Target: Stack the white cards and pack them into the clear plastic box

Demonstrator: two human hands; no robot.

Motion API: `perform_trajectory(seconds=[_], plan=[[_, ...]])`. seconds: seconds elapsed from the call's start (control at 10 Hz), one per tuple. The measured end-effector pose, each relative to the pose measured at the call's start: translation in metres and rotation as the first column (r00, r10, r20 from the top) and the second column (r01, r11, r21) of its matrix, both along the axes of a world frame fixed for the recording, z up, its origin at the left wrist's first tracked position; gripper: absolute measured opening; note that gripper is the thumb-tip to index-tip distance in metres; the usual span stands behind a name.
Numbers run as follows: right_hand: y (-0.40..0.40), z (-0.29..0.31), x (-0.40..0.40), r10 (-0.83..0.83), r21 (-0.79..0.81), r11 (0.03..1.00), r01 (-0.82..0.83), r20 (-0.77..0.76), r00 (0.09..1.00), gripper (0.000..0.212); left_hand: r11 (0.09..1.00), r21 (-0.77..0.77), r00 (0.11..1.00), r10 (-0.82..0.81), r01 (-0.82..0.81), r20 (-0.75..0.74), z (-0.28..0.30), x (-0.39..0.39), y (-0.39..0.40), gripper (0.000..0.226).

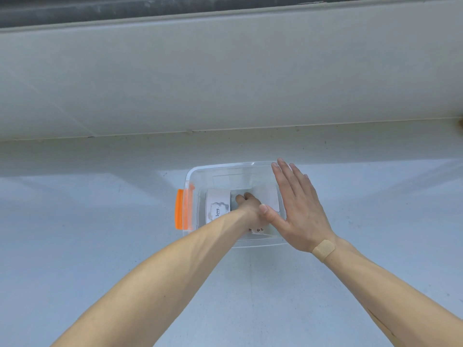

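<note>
Left hand [250,206] reaches down inside the clear plastic box [200,174], forearm angled in from lower left, fingers curled downward onto the box floor among the white cards [218,205]; whether they grip a card cannot be told. Right hand [298,209] is held flat over the box's right side, fingers straight and close together, thumb out toward the left wrist, gripping nothing. Box with orange latch [179,209] sits on the pale table [87,234]; cards lie inside.

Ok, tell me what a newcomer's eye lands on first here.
The orange latch on the clear plastic box, mid-table. Next, the left hand reaching inside among white cards, one reading "love." The right hand hovers flat over the box's right side, a bandage at its wrist.
</note>
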State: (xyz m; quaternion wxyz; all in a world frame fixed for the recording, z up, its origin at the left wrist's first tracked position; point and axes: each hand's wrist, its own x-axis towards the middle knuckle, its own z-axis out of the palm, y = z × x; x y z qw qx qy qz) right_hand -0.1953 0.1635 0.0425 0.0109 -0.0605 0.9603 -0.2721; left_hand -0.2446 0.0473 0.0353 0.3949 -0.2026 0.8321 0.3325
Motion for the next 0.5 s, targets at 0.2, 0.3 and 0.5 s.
perform_trajectory(seconds=[0.2, 0.3, 0.5], plan=[[0.001, 0.000, 0.000, 0.009, 0.072, 0.997, -0.011, 0.028, 1.000, 0.077, 0.973, -0.042, 0.974, -0.227, 0.228, 0.024, 0.023, 0.001, -0.005, 0.027], [0.000, 0.003, -0.001, 0.012, 0.149, 0.989, -0.018, 0.042, 0.999, 0.075, 0.966, 0.005, 0.966, -0.258, 0.258, 0.001, 0.034, 0.001, -0.011, 0.025], [-0.004, 0.018, -0.001, 0.022, 0.297, 0.954, -0.045, 0.080, 0.997, 0.065, 0.955, -0.022, 0.948, -0.296, 0.296, -0.117, 0.054, 0.017, -0.033, 0.027]])
